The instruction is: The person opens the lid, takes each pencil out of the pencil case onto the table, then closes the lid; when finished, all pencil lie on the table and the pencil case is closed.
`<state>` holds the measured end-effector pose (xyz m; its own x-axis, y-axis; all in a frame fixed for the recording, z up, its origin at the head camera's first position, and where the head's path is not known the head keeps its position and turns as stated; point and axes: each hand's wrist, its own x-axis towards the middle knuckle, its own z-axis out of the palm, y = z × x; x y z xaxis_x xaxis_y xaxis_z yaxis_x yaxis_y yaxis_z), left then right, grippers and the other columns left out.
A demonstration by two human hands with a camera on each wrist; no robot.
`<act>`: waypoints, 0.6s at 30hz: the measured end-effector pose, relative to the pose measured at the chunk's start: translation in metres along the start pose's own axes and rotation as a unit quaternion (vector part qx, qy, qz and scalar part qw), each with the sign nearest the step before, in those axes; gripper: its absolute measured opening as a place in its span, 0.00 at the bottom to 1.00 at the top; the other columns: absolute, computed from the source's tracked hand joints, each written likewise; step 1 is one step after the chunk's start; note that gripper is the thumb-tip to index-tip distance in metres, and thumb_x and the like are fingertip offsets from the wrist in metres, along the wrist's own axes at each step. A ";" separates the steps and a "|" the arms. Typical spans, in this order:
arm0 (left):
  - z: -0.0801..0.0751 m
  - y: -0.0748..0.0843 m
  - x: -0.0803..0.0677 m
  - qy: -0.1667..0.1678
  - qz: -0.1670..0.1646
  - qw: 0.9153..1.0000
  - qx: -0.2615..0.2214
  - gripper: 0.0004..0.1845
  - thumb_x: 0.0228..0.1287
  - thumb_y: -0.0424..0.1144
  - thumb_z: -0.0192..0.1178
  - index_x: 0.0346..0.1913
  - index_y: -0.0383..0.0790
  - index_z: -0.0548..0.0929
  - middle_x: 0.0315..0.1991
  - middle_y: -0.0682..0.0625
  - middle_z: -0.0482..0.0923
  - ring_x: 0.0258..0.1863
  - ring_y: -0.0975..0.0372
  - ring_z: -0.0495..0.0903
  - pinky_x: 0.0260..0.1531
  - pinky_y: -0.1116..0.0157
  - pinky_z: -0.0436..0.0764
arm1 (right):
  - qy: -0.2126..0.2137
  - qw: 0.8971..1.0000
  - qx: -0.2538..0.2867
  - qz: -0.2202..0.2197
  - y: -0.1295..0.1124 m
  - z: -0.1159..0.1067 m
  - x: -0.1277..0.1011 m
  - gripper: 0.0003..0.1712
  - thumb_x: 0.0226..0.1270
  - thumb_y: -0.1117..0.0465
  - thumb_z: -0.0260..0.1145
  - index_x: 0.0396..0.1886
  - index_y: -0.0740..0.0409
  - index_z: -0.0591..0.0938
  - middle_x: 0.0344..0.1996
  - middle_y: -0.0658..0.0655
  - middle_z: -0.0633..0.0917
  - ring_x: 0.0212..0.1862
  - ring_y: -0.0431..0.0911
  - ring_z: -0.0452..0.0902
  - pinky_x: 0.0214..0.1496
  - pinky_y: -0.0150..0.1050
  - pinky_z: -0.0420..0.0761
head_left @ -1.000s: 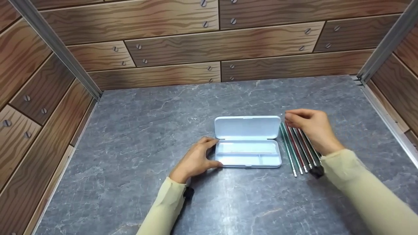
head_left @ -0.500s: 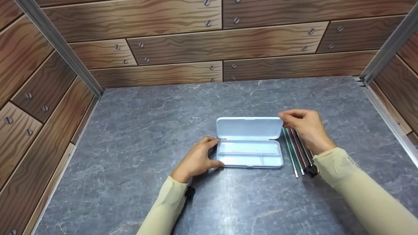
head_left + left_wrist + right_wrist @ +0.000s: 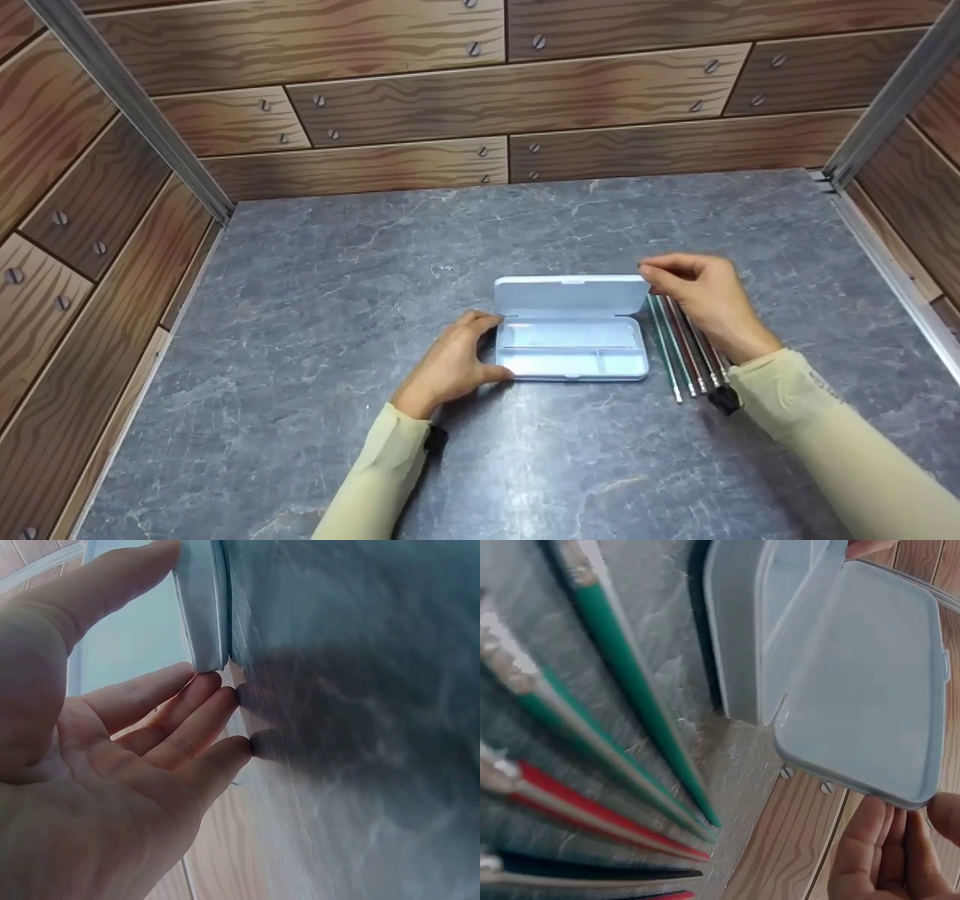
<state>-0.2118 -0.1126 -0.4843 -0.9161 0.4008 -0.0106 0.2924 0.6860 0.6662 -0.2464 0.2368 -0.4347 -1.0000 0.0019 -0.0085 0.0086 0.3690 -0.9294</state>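
Observation:
A pale blue pencil case (image 3: 570,358) lies in the middle of the grey stone-look tabletop (image 3: 337,300), its lid (image 3: 570,294) tilted up from the back hinge. My left hand (image 3: 461,360) grips the case's left end between thumb and fingers; the left wrist view shows those fingers (image 3: 187,701) against the case end (image 3: 202,607). My right hand (image 3: 664,276) pinches the lid's right far corner. The right wrist view shows its fingertips (image 3: 877,847) just under the lid (image 3: 862,690). Several green, red and dark pencils (image 3: 679,352) (image 3: 630,712) lie side by side right of the case, partly under my right wrist.
Wood-pattern walls (image 3: 487,97) with screws close in the tabletop at the back and both sides, with metal rails (image 3: 127,105) in the corners. Bare tabletop surrounds the case in front and to the left.
My right hand moved left from above the pencils to the lid's right corner. The lid, lying flat open before, now stands tilted up toward the base. The left hand stayed put.

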 end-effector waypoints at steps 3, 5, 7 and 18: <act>0.000 0.000 0.000 0.002 -0.002 1.000 0.001 0.45 0.51 0.47 0.80 0.72 0.39 0.73 0.68 0.46 0.75 0.68 0.51 0.74 0.73 0.55 0.72 | -0.007 1.000 -0.005 -0.022 0.003 -0.001 -0.004 0.27 0.68 0.47 0.71 0.57 0.62 0.86 0.39 0.36 0.89 0.40 0.34 0.84 0.43 0.27 0.85; 0.000 0.000 0.000 0.004 -0.004 1.000 0.001 0.45 0.51 0.47 0.80 0.71 0.39 0.73 0.68 0.46 0.74 0.68 0.51 0.74 0.73 0.54 0.72 | -0.014 0.999 -0.010 -0.037 0.005 -0.003 -0.007 0.26 0.69 0.48 0.71 0.56 0.63 0.86 0.41 0.37 0.89 0.42 0.33 0.84 0.45 0.26 0.85; 0.001 0.001 -0.001 0.006 -0.007 1.000 -0.001 0.45 0.50 0.47 0.80 0.71 0.39 0.73 0.67 0.46 0.75 0.68 0.51 0.74 0.73 0.54 0.71 | -0.024 0.998 -0.016 -0.050 0.007 -0.004 -0.010 0.25 0.69 0.49 0.71 0.56 0.63 0.86 0.43 0.40 0.90 0.45 0.32 0.84 0.47 0.24 0.84; 0.005 0.003 -0.002 0.022 -0.023 0.999 -0.025 0.42 0.46 0.44 0.82 0.62 0.36 0.72 0.59 0.43 0.74 0.59 0.53 0.76 0.69 0.56 0.75 | -0.082 0.989 -0.066 -0.101 0.025 -0.010 -0.033 0.18 0.66 0.54 0.74 0.52 0.59 0.88 0.47 0.56 0.89 0.45 0.38 0.85 0.46 0.27 0.85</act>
<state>-0.2083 -0.1085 -0.4858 -0.9399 0.3414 -0.0096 0.2366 0.6711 0.7026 -0.2134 0.2555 -0.4533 -0.9675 -0.2316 0.1015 -0.2017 0.4652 -0.8619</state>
